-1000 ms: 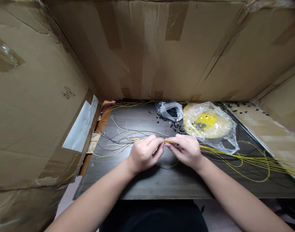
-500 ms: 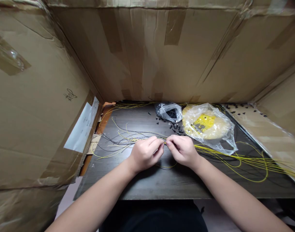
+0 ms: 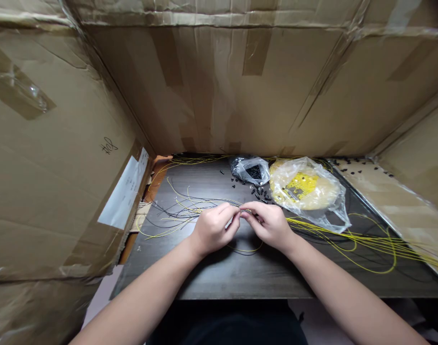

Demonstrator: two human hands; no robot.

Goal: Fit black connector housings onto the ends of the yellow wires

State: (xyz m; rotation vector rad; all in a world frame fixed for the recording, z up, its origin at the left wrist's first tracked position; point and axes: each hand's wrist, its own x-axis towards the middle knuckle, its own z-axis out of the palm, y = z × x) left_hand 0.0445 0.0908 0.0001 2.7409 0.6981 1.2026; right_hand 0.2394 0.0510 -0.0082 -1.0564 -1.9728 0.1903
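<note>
dark tabletop (image 3: 236,280), wood-grained, dull sheen, enclosed by cardboard: back wall (image 3: 211,96) at 12 o'clock, left wall (image 3: 64,191) at 9, both w/ brown tape strips. white paper (image 3: 120,191) stuck low on left wall, approx 10 o'clock; scribble (image 3: 109,145) above it.

yellow & black wires (image 3: 351,235) laid across mid-table, loose ends fanned at 9 o'clock, yellow lengths run out to 3. bundle gripped at centre between l. hand (image 3: 215,229) & r. hand (image 3: 271,224), both w/ thumb & finger pinched, tips v. close; exact pt. held too small to tell.

bag of black pcs. (image 3: 253,171) at 12, loose black pcs. (image 3: 261,193) just beside; bag of yellow pcs. (image 3: 324,191) at 1. cardboard strip (image 3: 380,191) at 2, dark bits (image 3: 360,171) scattered on it.
</note>
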